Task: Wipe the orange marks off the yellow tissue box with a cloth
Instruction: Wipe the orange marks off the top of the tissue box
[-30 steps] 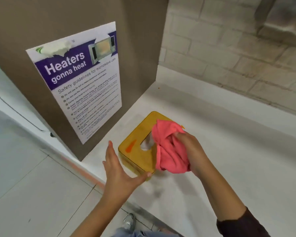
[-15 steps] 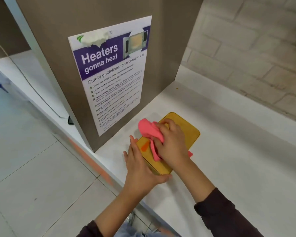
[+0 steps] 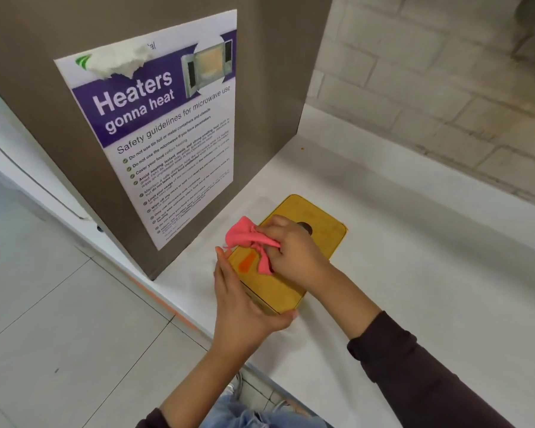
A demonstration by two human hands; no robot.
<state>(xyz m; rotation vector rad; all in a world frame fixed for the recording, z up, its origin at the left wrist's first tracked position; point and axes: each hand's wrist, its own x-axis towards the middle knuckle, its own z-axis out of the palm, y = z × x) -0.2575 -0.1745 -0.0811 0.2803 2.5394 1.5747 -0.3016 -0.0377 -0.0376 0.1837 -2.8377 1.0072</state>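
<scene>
A: The hands?
B: The left hand [image 3: 241, 304] lay flat along the yellow tissue box [image 3: 325, 233]'s left side, mid-frame, thumb across its near end. The right hand [image 3: 294, 251] pinched the bunched pink cloth [image 3: 247, 237] on the lid, just beside the orange mark [image 3: 246, 263].
A: Risks?
B: The box sat near the counter [image 3: 430, 257] edge; a hard stroke might have slid it off, or smeared the mark.
A: Around it?
B: White counter at right, tiled floor [image 3: 50, 304] lower left, brown panel [image 3: 275, 72] upper left, poster [image 3: 173, 143] on it.
</scene>
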